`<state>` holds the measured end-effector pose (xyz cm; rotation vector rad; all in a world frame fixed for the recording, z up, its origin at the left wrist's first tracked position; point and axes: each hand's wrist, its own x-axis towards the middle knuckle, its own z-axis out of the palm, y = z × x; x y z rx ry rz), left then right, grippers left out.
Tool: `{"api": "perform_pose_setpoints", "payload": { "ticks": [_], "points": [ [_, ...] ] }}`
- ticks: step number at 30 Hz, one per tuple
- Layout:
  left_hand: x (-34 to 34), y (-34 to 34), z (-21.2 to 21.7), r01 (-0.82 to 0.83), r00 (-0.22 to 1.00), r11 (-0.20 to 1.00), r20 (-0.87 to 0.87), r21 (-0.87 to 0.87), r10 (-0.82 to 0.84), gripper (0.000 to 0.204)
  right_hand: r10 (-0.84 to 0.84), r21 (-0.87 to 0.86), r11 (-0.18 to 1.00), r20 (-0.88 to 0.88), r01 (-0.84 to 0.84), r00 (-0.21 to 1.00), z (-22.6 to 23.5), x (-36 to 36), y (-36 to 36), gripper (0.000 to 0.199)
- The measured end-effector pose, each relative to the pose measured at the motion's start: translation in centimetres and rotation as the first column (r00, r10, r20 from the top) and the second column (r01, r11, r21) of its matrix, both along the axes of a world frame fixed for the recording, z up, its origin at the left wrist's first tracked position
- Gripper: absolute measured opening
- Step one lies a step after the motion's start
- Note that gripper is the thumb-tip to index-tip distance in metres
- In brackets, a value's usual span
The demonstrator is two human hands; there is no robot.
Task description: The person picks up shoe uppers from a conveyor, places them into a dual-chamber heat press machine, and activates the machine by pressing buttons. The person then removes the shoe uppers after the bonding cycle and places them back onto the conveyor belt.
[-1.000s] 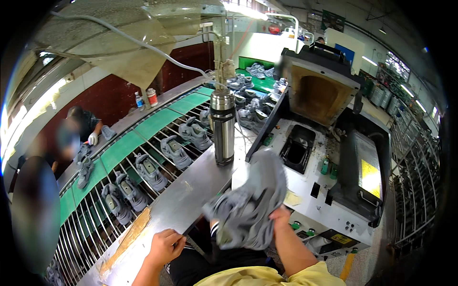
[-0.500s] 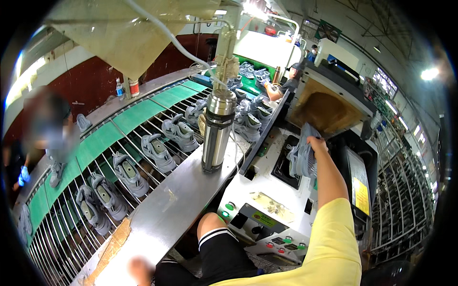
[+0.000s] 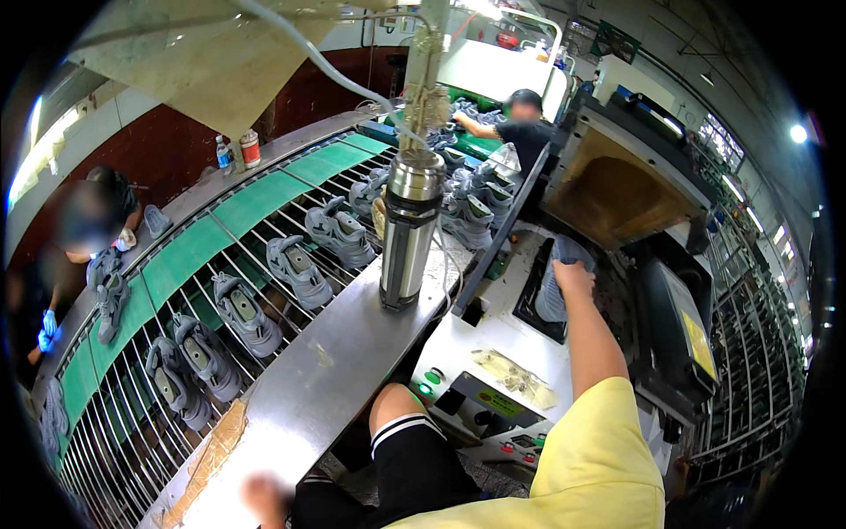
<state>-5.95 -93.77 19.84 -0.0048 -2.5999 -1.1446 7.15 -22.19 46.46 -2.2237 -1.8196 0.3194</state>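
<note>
My right hand (image 3: 575, 278) grips a grey sports shoe (image 3: 552, 298) on the machine's black recessed pad (image 3: 530, 291). The shoe lies lengthwise along the recess, and my fingers partly cover it. Behind it, the machine's raised lid (image 3: 608, 189) tilts back and shows a brown hollow underside. At the lower left, my left hand (image 3: 264, 495) is blurred against the bright metal bench (image 3: 304, 397), so its fingers cannot be made out.
A steel flask (image 3: 410, 234) stands on the bench, beside a pole with a hose. Left of it, several grey shoes (image 3: 247, 317) sit on a curved roller conveyor with a green belt (image 3: 238, 207). Co-workers are at far left and behind the machine. Racks curve along the right.
My right hand has lowered the grey shoe from beneath the raised lid onto the black pad. Behind the machine, a co-worker has come further into view, arm stretched toward the shoes.
</note>
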Motion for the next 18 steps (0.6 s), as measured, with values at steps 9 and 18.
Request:
{"api": "perform_pose_setpoints", "payload": {
  "ticks": [9,18],
  "points": [
    [-0.9,6.2,-5.1,0.105,0.994,0.897,-0.034,0.430,-0.101,0.010,0.800,0.614,0.469,0.010,-0.635,0.600,-8.4,14.3,-15.6,0.047],
    [7.0,29.9,6.2,-0.029,0.389,0.271,0.261,0.962,-0.884,0.066,0.496,0.727,0.620,-0.071,-0.296,0.865,-7.0,35.2,-22.2,0.024]
  ]
}}
